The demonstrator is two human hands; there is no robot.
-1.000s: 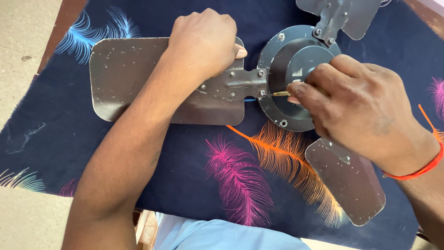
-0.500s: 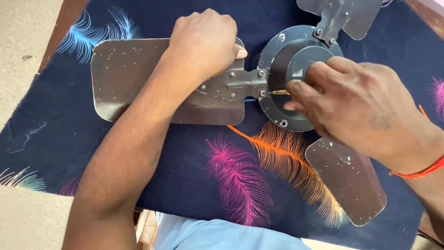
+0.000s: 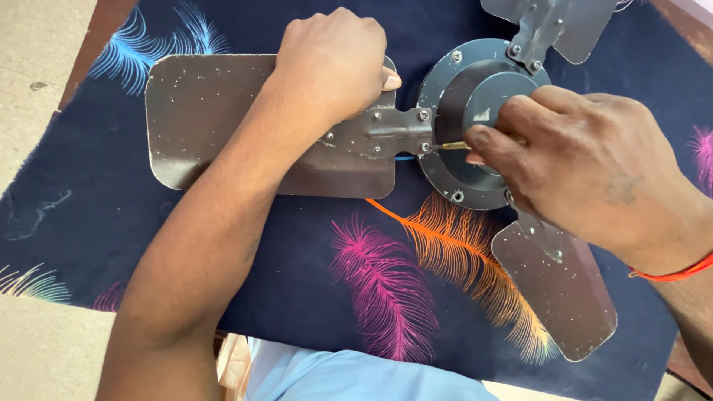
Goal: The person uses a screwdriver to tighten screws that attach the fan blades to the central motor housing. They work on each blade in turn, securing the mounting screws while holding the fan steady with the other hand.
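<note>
A small ceiling fan lies flat on a dark cloth, its round grey hub (image 3: 460, 74) in the upper middle. My left hand (image 3: 334, 63) presses down on the brown left blade (image 3: 208, 111) near its metal bracket (image 3: 386, 134). My right hand (image 3: 587, 163) grips a thin screwdriver (image 3: 451, 146), whose tip meets a screw where the bracket joins the hub. Most of the tool is hidden inside my fist.
Two more blades stick out from the hub, one at the top (image 3: 579, 30) and one at the lower right (image 3: 557, 289). The dark blue cloth (image 3: 297, 260) has coloured feather prints. Pale floor (image 3: 37, 44) shows at the left.
My right hand has turned slightly on the screwdriver, and the fingers have shifted. The left hand stays pressed on the blade. The fan has barely moved.
</note>
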